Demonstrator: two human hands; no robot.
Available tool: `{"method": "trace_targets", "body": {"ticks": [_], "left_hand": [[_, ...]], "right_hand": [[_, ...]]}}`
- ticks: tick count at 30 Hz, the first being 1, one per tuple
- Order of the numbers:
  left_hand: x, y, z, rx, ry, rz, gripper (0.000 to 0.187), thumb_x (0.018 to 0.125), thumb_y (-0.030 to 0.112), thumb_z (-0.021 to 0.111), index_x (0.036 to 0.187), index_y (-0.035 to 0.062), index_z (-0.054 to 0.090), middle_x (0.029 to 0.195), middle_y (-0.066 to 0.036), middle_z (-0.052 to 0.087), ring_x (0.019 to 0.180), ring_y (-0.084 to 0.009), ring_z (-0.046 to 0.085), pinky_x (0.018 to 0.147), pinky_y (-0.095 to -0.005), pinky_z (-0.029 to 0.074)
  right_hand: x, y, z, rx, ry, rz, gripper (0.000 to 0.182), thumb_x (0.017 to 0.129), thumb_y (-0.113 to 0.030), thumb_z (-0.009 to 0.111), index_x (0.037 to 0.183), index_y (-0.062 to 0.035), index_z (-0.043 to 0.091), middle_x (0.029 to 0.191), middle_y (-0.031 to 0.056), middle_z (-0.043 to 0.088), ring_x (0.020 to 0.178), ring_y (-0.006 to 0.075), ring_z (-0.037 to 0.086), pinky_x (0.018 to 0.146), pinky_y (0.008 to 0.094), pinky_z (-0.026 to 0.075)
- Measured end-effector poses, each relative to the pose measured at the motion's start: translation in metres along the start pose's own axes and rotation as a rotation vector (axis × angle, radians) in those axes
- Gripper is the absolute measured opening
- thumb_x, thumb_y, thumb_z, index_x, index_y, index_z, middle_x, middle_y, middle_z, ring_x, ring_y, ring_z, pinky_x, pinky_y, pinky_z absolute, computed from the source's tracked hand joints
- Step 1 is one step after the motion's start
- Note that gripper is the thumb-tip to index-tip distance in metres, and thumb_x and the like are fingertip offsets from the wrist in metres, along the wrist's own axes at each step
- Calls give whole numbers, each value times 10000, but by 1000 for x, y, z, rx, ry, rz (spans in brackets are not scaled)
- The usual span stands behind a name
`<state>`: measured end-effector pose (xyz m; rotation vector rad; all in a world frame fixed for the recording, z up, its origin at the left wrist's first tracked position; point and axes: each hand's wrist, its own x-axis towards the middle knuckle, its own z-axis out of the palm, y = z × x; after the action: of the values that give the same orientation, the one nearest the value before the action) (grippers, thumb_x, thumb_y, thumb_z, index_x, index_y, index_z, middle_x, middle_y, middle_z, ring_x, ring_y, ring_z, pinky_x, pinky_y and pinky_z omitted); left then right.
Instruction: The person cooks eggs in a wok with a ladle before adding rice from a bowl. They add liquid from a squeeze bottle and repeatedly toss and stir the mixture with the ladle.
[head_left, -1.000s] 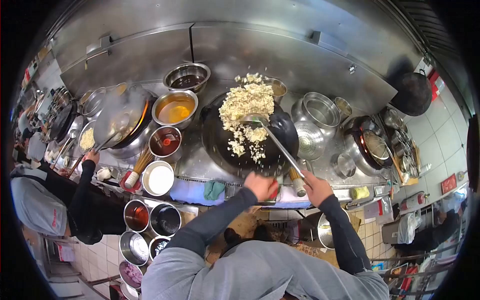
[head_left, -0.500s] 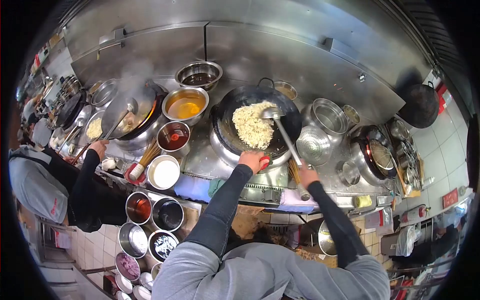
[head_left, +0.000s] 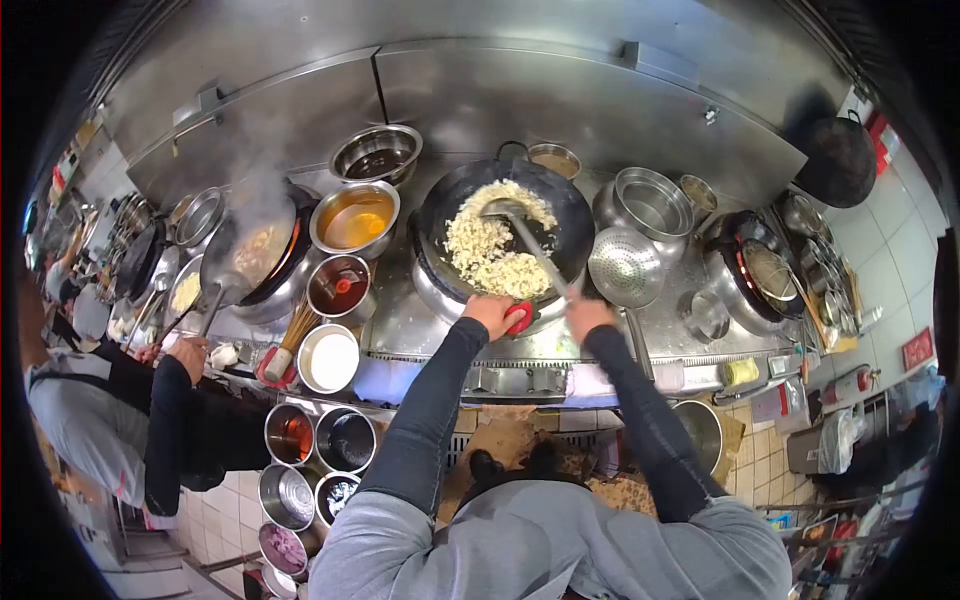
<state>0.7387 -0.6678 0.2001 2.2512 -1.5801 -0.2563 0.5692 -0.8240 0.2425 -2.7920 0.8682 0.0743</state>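
Observation:
My left hand (head_left: 490,315) is closed at the near rim of a black wok (head_left: 568,222), around a red grip or cloth (head_left: 518,318) on the wok's handle. My right hand (head_left: 590,318), slightly blurred, is wrapped around the shaft of a metal ladle (head_left: 540,255). The ladle's bowl is in the wok, among pale yellow fried rice (head_left: 478,240). The rice lies in a curved band, with dark wok surface showing to the right of the ladle. The wok sits on a burner ring, roughly level.
Left of the wok stand bowls of yellow oil (head_left: 355,218) and dark liquid (head_left: 378,160), a red-sauce pot (head_left: 338,285) and a white-filled pot (head_left: 328,358). A perforated strainer (head_left: 626,268) lies at right, before a metal pot (head_left: 652,203). A co-worker's hand (head_left: 188,355) holds a ladle by a steaming wok (head_left: 252,250).
The ladle's bowl has moved left into the rice, which went from one heap to a curved spread. My right hand is slightly farther left. The whole view has shifted a little.

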Motion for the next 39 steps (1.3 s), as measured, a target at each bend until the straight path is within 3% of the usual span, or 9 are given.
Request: {"method": "trace_targets", "body": {"ticks": [6, 11, 17, 20, 26, 27, 29, 31, 39], "left_hand": [[-12, 19, 4, 47, 268, 78, 417, 896, 482, 475, 865, 102, 643, 823, -127, 653, 823, -293, 622, 748, -439, 379], [6, 20, 22, 70, 122, -77, 441, 913, 481, 452, 847, 83, 631, 734, -124, 652, 735, -299, 626, 744, -458, 375], [-67, 124, -101, -12, 368, 233, 420, 873, 432, 569, 618, 99, 596, 489, -115, 540, 466, -305, 549, 544, -400, 408], [-33, 109, -87, 18, 431, 219, 419, 873, 450, 561, 622, 115, 589, 504, -97, 557, 477, -288, 560, 558, -415, 403], [-52, 72, 60, 118, 165, 34, 394, 911, 456, 462, 1014, 139, 671, 597, -80, 616, 551, -256, 603, 666, -432, 393], [-68, 80, 62, 70, 87, 41, 418, 909, 460, 475, 836, 105, 684, 609, -118, 623, 564, -287, 612, 711, -453, 409], [-74, 90, 47, 73, 645, 410, 434, 905, 461, 484, 728, 109, 668, 609, -120, 628, 561, -294, 617, 700, -443, 408], [-51, 104, -16, 129, 113, 112, 451, 897, 474, 496, 668, 115, 641, 633, -132, 640, 592, -302, 633, 731, -458, 421], [-61, 123, -89, -65, -43, 114, 472, 904, 496, 484, 747, 87, 661, 664, -166, 631, 649, -348, 633, 648, -431, 510]], "right_hand": [[-105, 43, -19, 165, -70, -69, 528, 910, -250, 502, 1410, -198, 341, 819, 259, 628, 789, 434, 610, 716, 508, 482], [-187, 34, -133, 34, -102, -105, 530, 887, -196, 540, 1399, -212, 403, 843, 187, 663, 738, 343, 646, 681, 451, 505], [-253, 48, -300, 43, -237, -165, 579, 805, -110, 623, 1360, -181, 473, 815, 161, 662, 690, 311, 651, 652, 382, 510], [-200, 35, -275, -98, -410, -156, 578, 799, -126, 625, 1355, -195, 481, 832, 146, 668, 691, 302, 650, 638, 372, 501], [-87, 9, -117, 124, 53, -172, 436, 841, -139, 566, 1276, -155, 546, 841, 159, 652, 771, 354, 631, 716, 430, 498], [-93, 8, -118, 123, 50, -174, 436, 841, -139, 566, 1276, -155, 546, 841, 159, 652, 771, 354, 631, 716, 430, 498], [-102, 3, -117, 168, 118, -174, 431, 850, -160, 558, 1280, -181, 537, 840, 195, 652, 776, 386, 627, 735, 459, 500], [-117, 6, -123, 203, 90, -193, 446, 846, -148, 565, 1290, -166, 522, 851, 183, 657, 772, 380, 629, 732, 463, 498], [-227, 21, -293, -56, -341, -173, 449, 807, -136, 647, 1250, -162, 582, 874, 118, 686, 782, 300, 664, 703, 357, 517]]}}
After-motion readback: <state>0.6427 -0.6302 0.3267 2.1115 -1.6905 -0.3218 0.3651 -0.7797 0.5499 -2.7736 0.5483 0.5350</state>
